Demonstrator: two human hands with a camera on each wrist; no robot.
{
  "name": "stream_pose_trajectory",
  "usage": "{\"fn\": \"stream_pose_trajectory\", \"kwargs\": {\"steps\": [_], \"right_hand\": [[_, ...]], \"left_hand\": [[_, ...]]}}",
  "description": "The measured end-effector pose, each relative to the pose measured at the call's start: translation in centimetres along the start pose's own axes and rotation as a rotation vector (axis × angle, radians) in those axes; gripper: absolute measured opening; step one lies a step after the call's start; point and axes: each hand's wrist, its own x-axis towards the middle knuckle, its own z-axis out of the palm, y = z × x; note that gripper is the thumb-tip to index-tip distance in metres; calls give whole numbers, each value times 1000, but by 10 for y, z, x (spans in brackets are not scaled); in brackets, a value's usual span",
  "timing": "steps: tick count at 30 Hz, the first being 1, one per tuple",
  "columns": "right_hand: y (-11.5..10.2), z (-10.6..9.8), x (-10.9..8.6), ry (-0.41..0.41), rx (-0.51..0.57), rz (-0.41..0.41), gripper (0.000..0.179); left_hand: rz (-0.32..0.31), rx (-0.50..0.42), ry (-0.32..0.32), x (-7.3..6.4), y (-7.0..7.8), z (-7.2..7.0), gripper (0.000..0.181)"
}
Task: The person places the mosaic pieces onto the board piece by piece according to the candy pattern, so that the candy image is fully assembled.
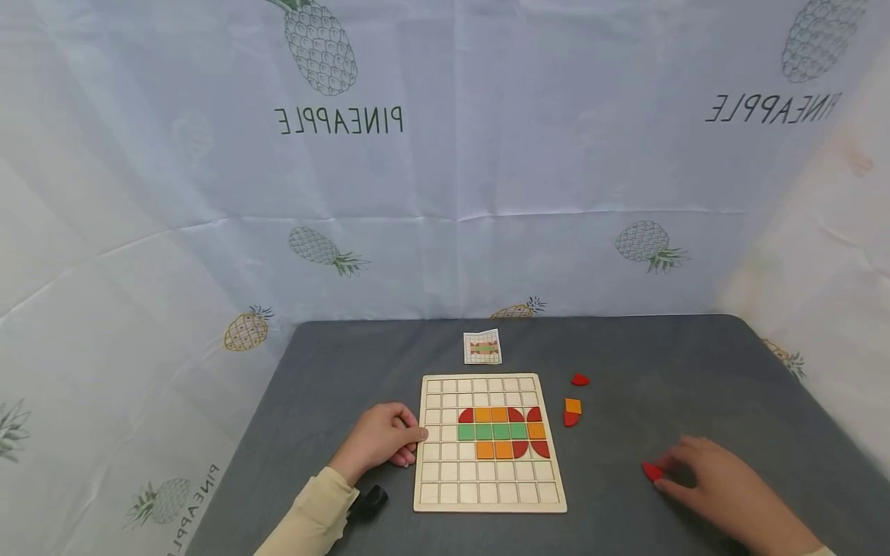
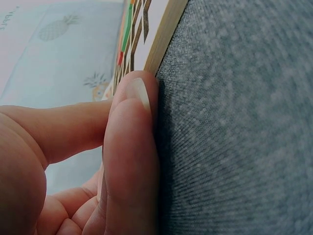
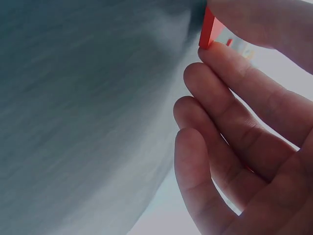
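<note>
A wooden grid board lies on the dark table, bearing red quarter-round, orange square and green square tiles in rows. At its left edge my left hand holds the rim between thumb and finger; the left wrist view has the fingertips right at the board's edge. Off to the right, close over the table, my right hand pinches a red quarter-round tile between thumb and index finger. In the right wrist view the tile stands edge-on, partly hidden by the thumb, with the other fingers loosely bent.
Right of the board lie a loose red tile, an orange square tile and another red tile touching it. Behind the board is a small pattern card. A pineapple-print cloth hangs around the table.
</note>
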Motion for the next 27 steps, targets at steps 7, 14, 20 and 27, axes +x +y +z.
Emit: {"fn": "stream_pose_trajectory", "kwargs": {"steps": [7,14,20,27], "right_hand": [[-49,-7,31,123,44,-139,23],[-105,-12,62,97,114,-199,20],[-146,-10,84,98,133,-302,16],[-186,0,99,94,162,-405,13]], "left_hand": [[10,2,0,-1,0,-1,26],[10,-6,-10,-2,1,-1,26],[12,0,-12,-1,-1,-1,26],[18,-6,-11,0,-3,-1,26]]}}
